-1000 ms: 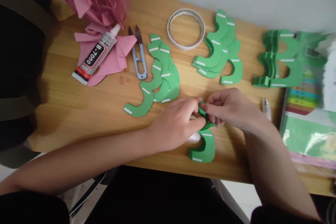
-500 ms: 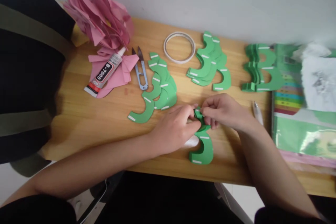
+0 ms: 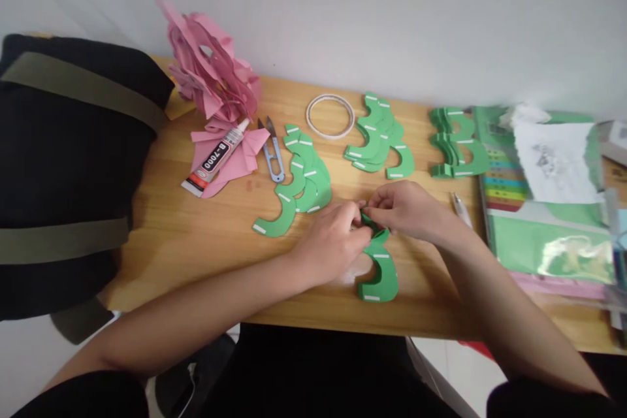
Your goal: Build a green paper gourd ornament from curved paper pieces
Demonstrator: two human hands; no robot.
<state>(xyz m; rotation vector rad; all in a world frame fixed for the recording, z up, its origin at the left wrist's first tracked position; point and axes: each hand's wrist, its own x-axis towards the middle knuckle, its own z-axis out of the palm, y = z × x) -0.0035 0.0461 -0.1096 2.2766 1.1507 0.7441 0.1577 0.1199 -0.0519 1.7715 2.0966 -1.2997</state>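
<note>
A stack of curved green foam pieces point(image 3: 381, 274) with white tape strips lies near the table's front edge. At its upper end my left hand point(image 3: 337, 235) is closed, with thumb and fingers pinching the green foam. My right hand point(image 3: 399, 209) pinches the same end from the other side; its fingertips meet those of the left. What lies exactly between the fingertips is partly hidden. Left of my hands, overlapping green foam pieces point(image 3: 309, 179) with tape strips are fanned out. Behind them sits another fanned green group point(image 3: 375, 134).
A roll of tape point(image 3: 308, 119), thread snips point(image 3: 274, 155) and a glue tube point(image 3: 215, 158) lie farther back. Pink foam scraps point(image 3: 215, 72) lean against the wall. A black bag point(image 3: 73, 144) is at left. A pen point(image 3: 460, 209), green foam stack point(image 3: 470, 157) and packaged sheets point(image 3: 548, 245) lie right.
The head view has shifted, so the whole table sits lower and shows more on the right. My hands keep their pinch on the green foam, with the right fingers slightly closer to the left.
</note>
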